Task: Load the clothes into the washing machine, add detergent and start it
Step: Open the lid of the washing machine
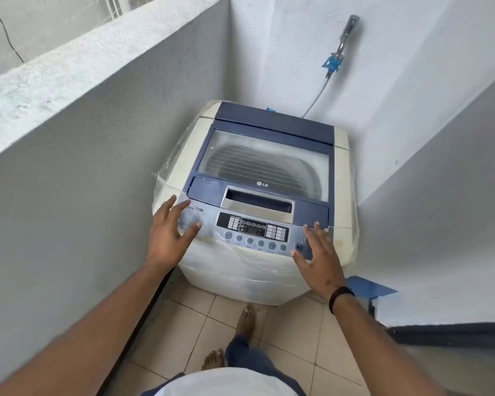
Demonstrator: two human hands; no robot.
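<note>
Machine: we see a cream and navy top-loading washing machine (257, 195) wrapped in clear plastic film, standing in the corner between a grey rough-plastered wall (97, 172) and a white wall (412, 124).
Lid: its navy-framed glass lid (265, 164) lies shut, and we see the ribbed drum through the pane.
Control panel: a pale blue strip of round buttons (255, 238) runs along the front edge.
Left hand: our left hand (169, 232) is at the front left corner of the panel, fingers straight and spread, holding nothing.
Right hand: our right hand (317, 252) is at the front right corner, fingers straight and spread, with a dark band on the wrist.
Contact: we cannot tell whether either palm presses the machine.
Wall fitting: a metal tap with a blue connector and grey hose (335, 61) is mounted on the white wall behind the machine.
Floor: beige tiles (200, 324) with our bare feet.
</note>
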